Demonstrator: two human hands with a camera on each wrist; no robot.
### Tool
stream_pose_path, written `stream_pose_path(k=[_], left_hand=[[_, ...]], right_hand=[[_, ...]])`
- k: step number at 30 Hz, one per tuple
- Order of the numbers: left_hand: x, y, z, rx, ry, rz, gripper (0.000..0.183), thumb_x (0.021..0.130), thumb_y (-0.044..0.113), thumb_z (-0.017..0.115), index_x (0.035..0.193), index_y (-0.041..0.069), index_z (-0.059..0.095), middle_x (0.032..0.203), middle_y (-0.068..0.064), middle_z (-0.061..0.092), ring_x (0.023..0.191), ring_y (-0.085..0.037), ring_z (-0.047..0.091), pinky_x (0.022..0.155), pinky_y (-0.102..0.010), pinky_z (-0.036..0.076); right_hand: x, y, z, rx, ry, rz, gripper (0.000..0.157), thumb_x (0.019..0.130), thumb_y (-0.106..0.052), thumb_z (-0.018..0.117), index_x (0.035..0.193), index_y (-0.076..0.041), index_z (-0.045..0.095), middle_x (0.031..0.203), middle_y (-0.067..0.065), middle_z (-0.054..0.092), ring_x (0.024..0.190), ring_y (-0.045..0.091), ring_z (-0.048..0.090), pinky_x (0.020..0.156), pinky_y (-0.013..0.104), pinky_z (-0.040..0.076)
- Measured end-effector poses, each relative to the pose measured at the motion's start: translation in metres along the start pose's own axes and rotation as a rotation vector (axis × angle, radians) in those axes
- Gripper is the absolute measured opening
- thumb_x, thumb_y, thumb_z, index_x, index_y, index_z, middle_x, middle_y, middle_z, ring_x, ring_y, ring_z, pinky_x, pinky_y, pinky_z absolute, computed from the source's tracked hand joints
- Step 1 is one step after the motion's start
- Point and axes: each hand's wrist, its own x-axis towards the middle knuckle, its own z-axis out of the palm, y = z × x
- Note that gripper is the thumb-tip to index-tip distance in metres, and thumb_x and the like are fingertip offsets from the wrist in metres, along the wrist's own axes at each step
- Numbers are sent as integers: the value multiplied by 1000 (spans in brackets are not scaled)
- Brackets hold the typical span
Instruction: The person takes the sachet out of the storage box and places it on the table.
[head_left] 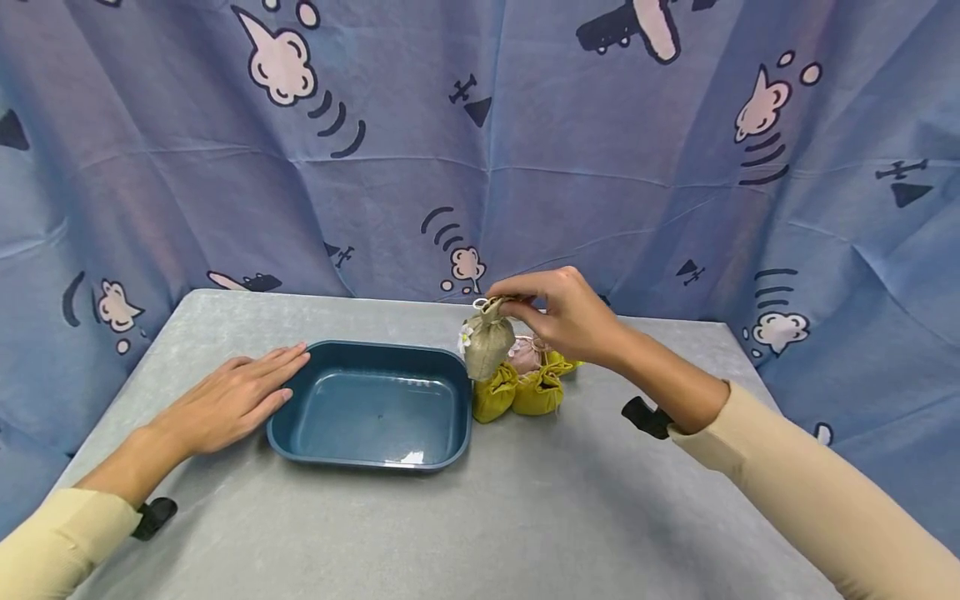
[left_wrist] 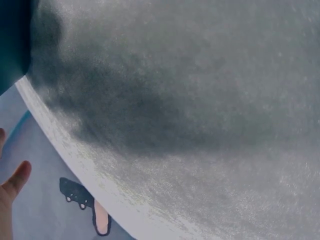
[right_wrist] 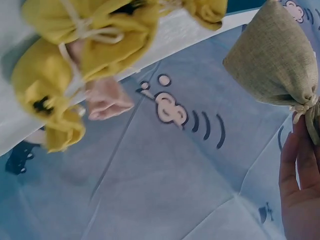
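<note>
An olive-beige drawstring pouch [head_left: 489, 343] with a small white flower hangs from my right hand [head_left: 573, 317], which pinches its gathered neck. In the right wrist view the same pouch [right_wrist: 275, 55] shows its plain side and tied cord. It is held up beside the right end of a blue rectangular basin [head_left: 375, 462]. Flat-fingered, my left hand [head_left: 232, 396] rests on the basin's left rim. Below the raised pouch stand several yellow drawstring pouches [head_left: 537, 393] and a pink pouch [head_left: 525, 357], close together on the table.
The grey table [head_left: 360, 542] has its far edge against a blue patterned curtain [head_left: 405, 117]. The pouches stand right next to the basin's right wall. A dark strap piece [head_left: 647, 417] sits at my right wrist and another [head_left: 155, 518] at my left.
</note>
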Motion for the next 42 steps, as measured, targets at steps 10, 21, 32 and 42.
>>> stream_pose_path(k=[10,21,32,42], left_hand=[[-2,-2,1,-10,-4,-19,54,102,22,55,152,7,42,155,-11,42,138,-33,44,98,-52,39],[1,-1,2,-10,9,-19,54,101,20,57,151,7,43,154,-11,43,138,-31,45,98,-51,39],[0,0,0,-20,-6,-19,54,102,23,55,152,8,42,154,-12,42,138,-32,44,97,-53,38],[0,0,1,-11,-6,-30,53,102,22,55,151,7,43,155,-12,42,138,-32,44,98,-53,38]], right_hand=[[-23,7,-32,-50,67,18,26,88,8,70,111,-2,75,102,7,76,86,15,72,69,20,51],[-54,10,-65,-136,132,92,29,86,10,70,111,-4,75,102,5,75,86,14,71,74,14,51],[-90,33,-73,-218,154,189,26,87,8,71,110,-4,75,101,7,75,86,-4,64,70,12,48],[-118,56,-62,-222,117,239,24,87,7,71,109,-3,75,97,6,75,82,-1,65,63,15,48]])
